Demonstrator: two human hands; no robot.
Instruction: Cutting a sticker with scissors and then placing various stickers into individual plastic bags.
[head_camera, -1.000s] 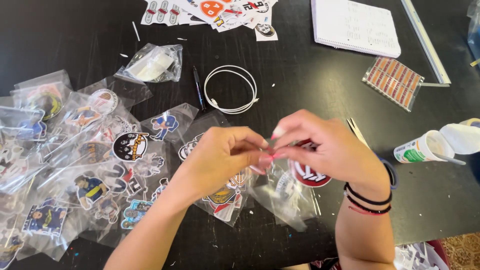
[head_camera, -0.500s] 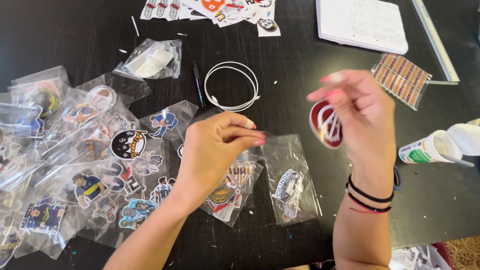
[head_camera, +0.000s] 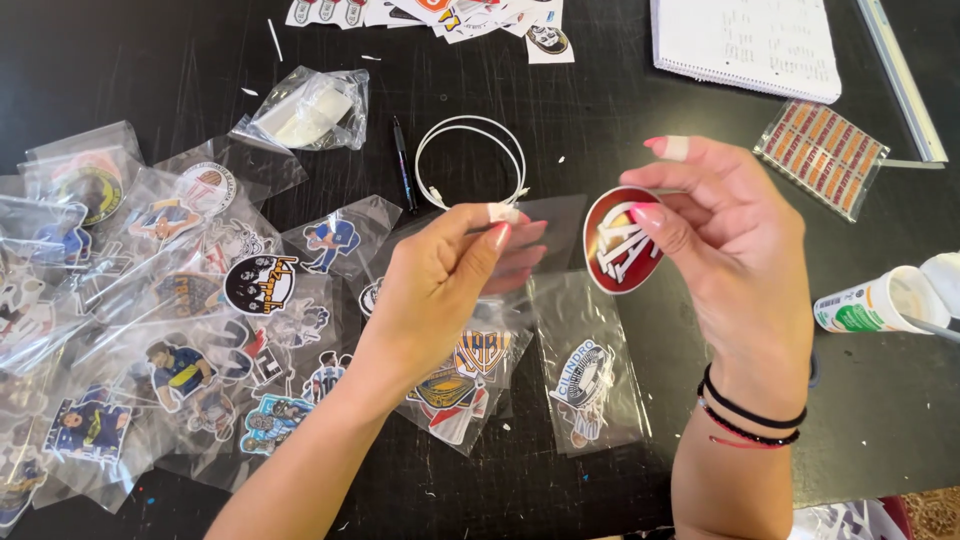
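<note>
Compared with half a second ago, the right hand (head_camera: 735, 265) sits a little lower in the right half of the frame and has turned the sticker (head_camera: 621, 240) so its face shows fully; a second ago both hands were pressed together at the centre around it. The left hand (head_camera: 450, 285) has stayed near the middle of the frame, its fingers lifted slightly toward the right hand.

The right hand pinches the sticker between thumb and forefinger, holding it in the air just right of centre, above the table (head_camera: 120, 70). The sticker is a rounded shield, red with a white rim and white crossed bands and letters on its face, slightly glossy. The left hand's fingers are drawn together in a narrow pinch; a small clear scrap seems to be between the tips, but I cannot tell for sure. A piece of white tape wraps one fingertip of each hand.

Below the hands lie clear bags (head_camera: 590, 370) with other stickers inside, and many more bags (head_camera: 150, 300) spread over the left side of the frame. A white cord loop (head_camera: 470, 165) and a black pen (head_camera: 402, 160) lie at upper centre, a notebook (head_camera: 745, 45) at upper right, and a white bottle (head_camera: 870, 300) at the right edge.
</note>
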